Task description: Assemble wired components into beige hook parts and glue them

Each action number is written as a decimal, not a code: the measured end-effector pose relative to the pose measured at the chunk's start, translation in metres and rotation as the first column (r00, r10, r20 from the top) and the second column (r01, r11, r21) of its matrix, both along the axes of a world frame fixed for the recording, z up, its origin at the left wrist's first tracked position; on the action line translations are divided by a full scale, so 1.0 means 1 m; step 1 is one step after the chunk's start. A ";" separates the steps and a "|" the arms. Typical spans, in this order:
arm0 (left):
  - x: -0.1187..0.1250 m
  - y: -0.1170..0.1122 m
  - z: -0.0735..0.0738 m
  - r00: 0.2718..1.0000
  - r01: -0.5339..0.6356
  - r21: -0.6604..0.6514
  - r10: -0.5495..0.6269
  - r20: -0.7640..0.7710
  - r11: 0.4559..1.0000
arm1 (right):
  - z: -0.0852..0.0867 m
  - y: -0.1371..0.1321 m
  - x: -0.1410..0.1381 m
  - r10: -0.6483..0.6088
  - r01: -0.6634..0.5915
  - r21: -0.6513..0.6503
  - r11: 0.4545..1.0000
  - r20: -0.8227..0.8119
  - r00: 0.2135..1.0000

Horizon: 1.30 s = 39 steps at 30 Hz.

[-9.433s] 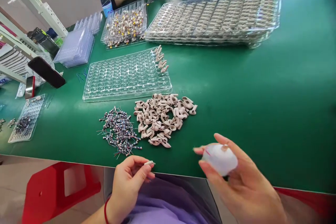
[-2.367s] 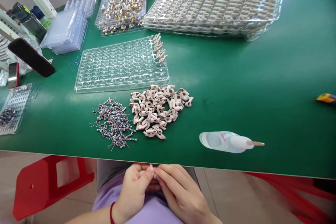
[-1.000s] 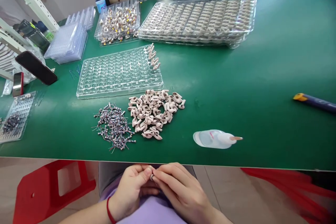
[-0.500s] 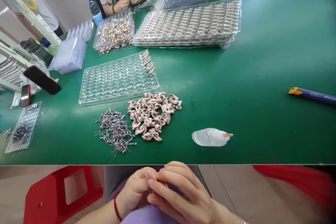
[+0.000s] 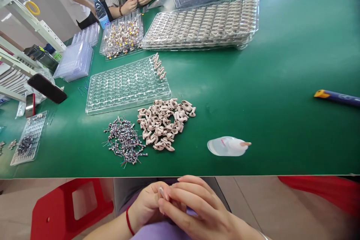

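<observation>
L hand (image 5: 147, 203) & R hand (image 5: 201, 208) meet at btm ctr. L fingers pinch 1 small pale part (image 5: 161, 191); R fingers bend, a bit apart, tips by it. Above, on the green table (image 5: 267, 120): wired bits (image 5: 125, 140), beige shells (image 5: 164, 124), 1 bottle (image 5: 226, 146).

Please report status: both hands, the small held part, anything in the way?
Left hand pinching small pale part, right hand close against it. Part mostly covered by the hands. Bottle lying on table, apart from both hands.
</observation>
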<state>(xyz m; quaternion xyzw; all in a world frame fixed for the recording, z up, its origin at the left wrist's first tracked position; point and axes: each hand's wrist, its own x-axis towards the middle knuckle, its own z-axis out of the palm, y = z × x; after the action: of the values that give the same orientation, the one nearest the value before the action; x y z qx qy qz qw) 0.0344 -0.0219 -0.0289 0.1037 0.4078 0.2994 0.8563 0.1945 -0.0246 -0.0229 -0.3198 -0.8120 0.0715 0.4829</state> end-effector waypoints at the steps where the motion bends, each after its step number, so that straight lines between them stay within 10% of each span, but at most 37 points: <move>1: -0.001 0.000 -0.002 1.000 0.002 0.001 -0.002 0.008 1.000 | 0.001 0.000 0.000 0.002 -0.002 0.000 1.000 0.001 1.000; 21: -0.003 -0.002 -0.011 0.992 0.042 0.101 -0.054 0.116 0.994 | -0.010 -0.006 -0.002 -0.011 0.012 0.022 1.000 -0.049 0.999; 39: -0.005 0.000 0.002 0.984 -0.114 0.370 0.155 -0.083 0.922 | -0.027 -0.015 -0.008 -0.120 0.056 -0.246 0.968 -0.253 0.960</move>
<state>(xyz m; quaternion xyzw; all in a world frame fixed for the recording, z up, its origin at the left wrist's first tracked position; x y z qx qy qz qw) 0.0292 -0.0216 -0.0265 0.2484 0.3981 0.4216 0.7759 0.1864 -0.0393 -0.0497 -0.3987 -0.7105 0.1883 0.5484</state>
